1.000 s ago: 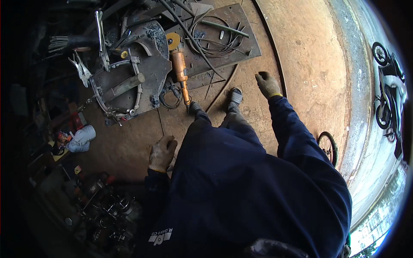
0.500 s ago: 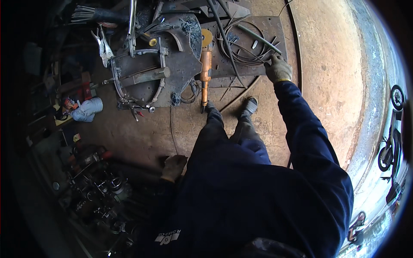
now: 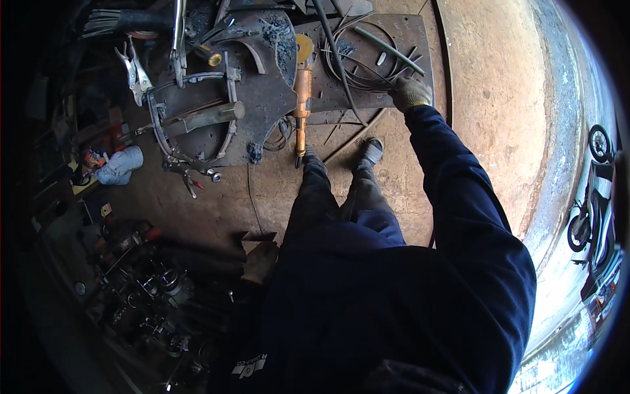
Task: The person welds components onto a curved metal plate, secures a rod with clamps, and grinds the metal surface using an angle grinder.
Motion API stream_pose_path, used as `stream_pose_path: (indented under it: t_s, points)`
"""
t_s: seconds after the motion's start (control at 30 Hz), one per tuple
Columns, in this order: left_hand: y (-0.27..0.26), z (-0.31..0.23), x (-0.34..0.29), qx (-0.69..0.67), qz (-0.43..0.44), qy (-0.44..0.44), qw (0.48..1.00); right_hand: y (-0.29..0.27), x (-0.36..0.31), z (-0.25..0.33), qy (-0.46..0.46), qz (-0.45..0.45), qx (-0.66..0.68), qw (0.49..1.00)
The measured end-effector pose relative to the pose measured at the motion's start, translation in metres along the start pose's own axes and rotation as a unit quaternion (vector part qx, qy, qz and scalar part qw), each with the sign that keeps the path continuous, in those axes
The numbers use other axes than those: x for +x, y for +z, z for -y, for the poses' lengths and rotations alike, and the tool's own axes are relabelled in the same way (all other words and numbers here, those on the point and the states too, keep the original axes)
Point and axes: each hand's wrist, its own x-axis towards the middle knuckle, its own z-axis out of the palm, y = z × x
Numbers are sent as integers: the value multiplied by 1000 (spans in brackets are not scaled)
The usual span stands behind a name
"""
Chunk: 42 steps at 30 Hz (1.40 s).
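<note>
My gloved right hand [image 3: 411, 94] reaches far out to the edge of a steel plate [image 3: 420, 41]. Its fingers are closed at the rim of a loose coil of wire [image 3: 359, 84], with a strand running into them. The fingertips are partly hidden. Low beside my left thigh, my gloved left hand [image 3: 260, 264] is in shadow. A dark, angular, flat piece [image 3: 252, 244] shows just beyond its fingers, which look closed, but I cannot make out what it is. An orange angle grinder [image 3: 302, 92] with a yellow disc lies left of the coil.
On the left workbench plate [image 3: 266, 105] lie a hammer [image 3: 205, 120], a curved metal frame [image 3: 233, 77] and locking pliers [image 3: 136, 77]. A green rod [image 3: 387, 49] crosses the coil. Dark machinery [image 3: 147, 289] stands lower left. A motorcycle [image 3: 590, 210] is at the far right.
The whole view has shifted, so the bench things appear further left and higher. My right hand stays at the coil's rim. More of the flat piece shows by my left hand.
</note>
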Motion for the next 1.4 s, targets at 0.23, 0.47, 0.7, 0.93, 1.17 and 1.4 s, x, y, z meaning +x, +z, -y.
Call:
stream_pose_path:
  t_s: [0.23,0.47,0.7,0.93,1.17,1.4]
  points:
    - [14,38,8,54,42,44,997,7,15,-4,-6,58,-38,998]
    - [48,62,4,-122,-13,-78,989,-14,10,-4,33,-33,-5,999]
    - [49,57,3,-139,-22,-111,984,-37,14,4,101,-44,39,993]
    - [17,28,11,-247,35,-213,945,-4,-63,18,64,-93,107,988]
    - [32,33,10,-210,-9,-156,965,36,-197,5,58,70,80,993]
    - [66,99,18,-242,-99,-94,961,60,-207,-23,37,154,153,975]
